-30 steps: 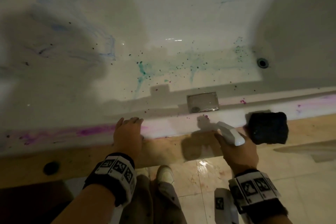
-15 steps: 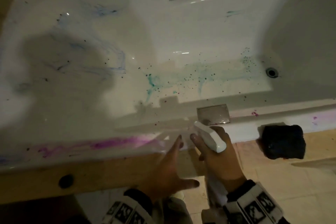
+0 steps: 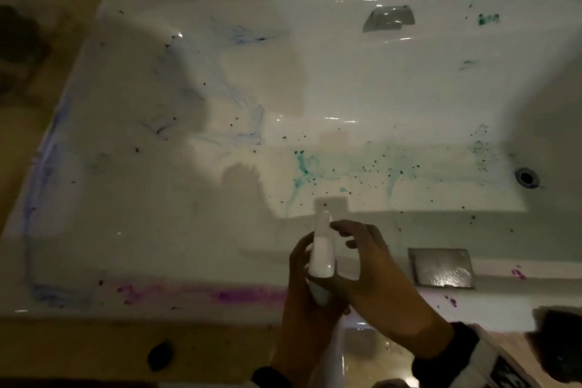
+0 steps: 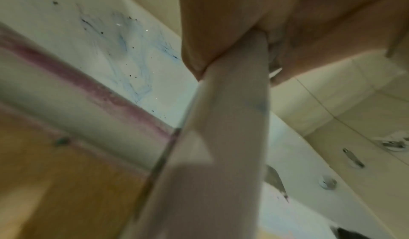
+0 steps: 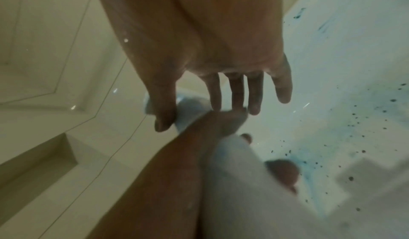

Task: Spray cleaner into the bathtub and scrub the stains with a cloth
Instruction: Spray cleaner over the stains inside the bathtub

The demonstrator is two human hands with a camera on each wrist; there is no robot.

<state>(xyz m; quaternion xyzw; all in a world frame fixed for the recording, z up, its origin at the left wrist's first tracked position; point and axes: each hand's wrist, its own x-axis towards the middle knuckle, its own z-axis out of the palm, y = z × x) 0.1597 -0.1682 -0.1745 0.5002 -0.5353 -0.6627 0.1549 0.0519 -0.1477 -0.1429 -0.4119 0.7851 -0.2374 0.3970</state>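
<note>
White plastic of the spray bottle is gripped by the left hand above the near rim of the bathtub, while the right hand is held slack-fingered at the nozzle. Beyond, green stains are spread across the floor. Should the nozzle be mis-aimed, cleaner could be wasted on the rim; the dark cloth is left unused at right.
</note>
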